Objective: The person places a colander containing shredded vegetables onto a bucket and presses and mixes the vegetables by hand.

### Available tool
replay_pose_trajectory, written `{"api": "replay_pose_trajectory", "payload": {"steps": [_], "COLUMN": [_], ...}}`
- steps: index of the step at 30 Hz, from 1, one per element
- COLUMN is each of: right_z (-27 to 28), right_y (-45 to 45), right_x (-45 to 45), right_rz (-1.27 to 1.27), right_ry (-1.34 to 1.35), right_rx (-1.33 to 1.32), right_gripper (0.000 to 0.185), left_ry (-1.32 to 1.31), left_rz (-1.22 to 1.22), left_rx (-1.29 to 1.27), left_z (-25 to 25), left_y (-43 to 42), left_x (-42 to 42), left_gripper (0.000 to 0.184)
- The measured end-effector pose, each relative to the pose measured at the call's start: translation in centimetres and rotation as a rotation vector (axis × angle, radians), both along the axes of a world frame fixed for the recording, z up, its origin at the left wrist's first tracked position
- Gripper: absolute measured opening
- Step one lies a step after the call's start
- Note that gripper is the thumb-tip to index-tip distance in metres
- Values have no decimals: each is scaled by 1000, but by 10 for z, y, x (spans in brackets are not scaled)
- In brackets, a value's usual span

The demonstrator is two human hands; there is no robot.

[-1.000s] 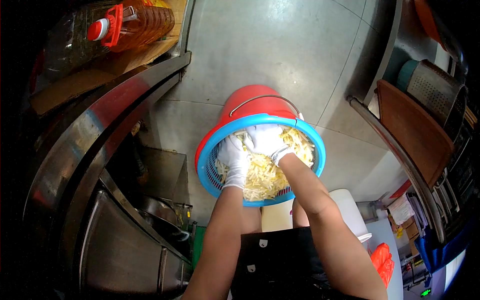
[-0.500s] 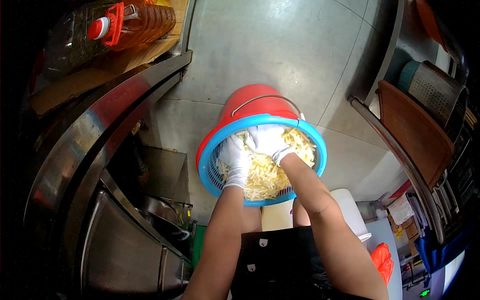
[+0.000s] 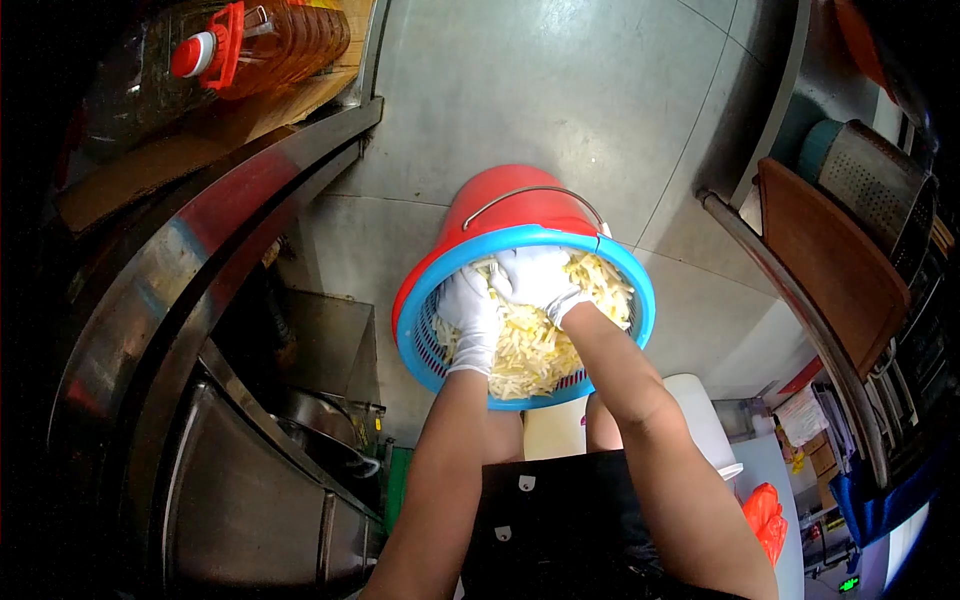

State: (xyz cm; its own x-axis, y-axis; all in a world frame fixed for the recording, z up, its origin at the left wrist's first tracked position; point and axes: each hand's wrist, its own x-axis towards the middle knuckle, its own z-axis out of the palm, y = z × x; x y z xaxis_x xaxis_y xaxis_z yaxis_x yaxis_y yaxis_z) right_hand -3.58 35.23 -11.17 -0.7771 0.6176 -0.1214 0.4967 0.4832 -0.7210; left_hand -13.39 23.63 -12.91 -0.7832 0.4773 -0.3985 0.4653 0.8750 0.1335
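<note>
Through the head camera I look straight down at two hands in white gloves, both working into a heap of pale, cut strips (image 3: 528, 350). The fingers of the left hand (image 3: 466, 303) point away from the person and reach into the strips; those of the right hand (image 3: 533, 277) angle across toward the left hand. The tips are partly buried, so I cannot tell whether they pinch any strips or only press on them. The hands lie side by side at the far part of the heap — close, though I can't make out whether they touch.

The strips, yellowish in places, fill a blue basket (image 3: 646, 300) with slotted walls. It sits at the mouth of a red bucket (image 3: 500, 192), whose thin metal handle (image 3: 520, 191) lies against its far side. Bare forearms lead back to dark clothing (image 3: 560, 505), and the bucket stands between the person and a stretch of grey tiled floor (image 3: 520, 90).

Farther out, I see a white bin (image 3: 700, 420) near the right forearm. At upper left, a red-capped bottle (image 3: 285, 45) lies by some cardboard (image 3: 200, 150) — beyond a metal frame (image 3: 150, 290). On the right, a brown board (image 3: 830, 265) leans behind a metal rail (image 3: 790, 325).
</note>
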Motion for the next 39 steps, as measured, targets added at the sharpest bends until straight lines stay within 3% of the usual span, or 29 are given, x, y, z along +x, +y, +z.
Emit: {"api": "replay_pose_trajectory", "payload": {"steps": [12, 18, 21, 29, 31, 32, 33, 36, 38, 39], "right_z": [-5, -7, -7, 5, 17, 23, 37, 92, 124, 133], "right_y": [-3, -3, -3, -2, 0, -2, -9, -25, -45, -64], "right_x": [2, 2, 2, -2, -6, -9, -7, 6, 28, 41], "right_rz": [12, 2, 4, -75, -89, -159, -186, -335, -416, -580], "right_ry": [25, 51, 39, 39, -35, -2, -102, -25, 70, 118], "right_rx": [13, 96, 28, 128, 58, 173, 84, 46, -72, -127], "right_gripper": [38, 34, 32, 26, 26, 24, 31, 48, 55, 57], "left_ry": [39, -17, 65, 75, 65, -87, -241, -294, -99, -3], "left_rz": [-38, 5, -110, -109, -213, -125, -68, -180, -360, -473], "left_rx": [12, -10, 37, 44, 125, 112, 119, -3, 39, 51], "left_z": [6, 10, 11, 8, 16, 29, 50, 77, 86, 97], "left_y": [3, 9, 6, 10, 14, 18, 25, 20, 14, 11], "left_x": [2, 1, 2, 0, -5, -6, -8, -18, -19, -18], "left_gripper": [49, 38, 38, 38, 39, 39, 38, 41, 39, 38]}}
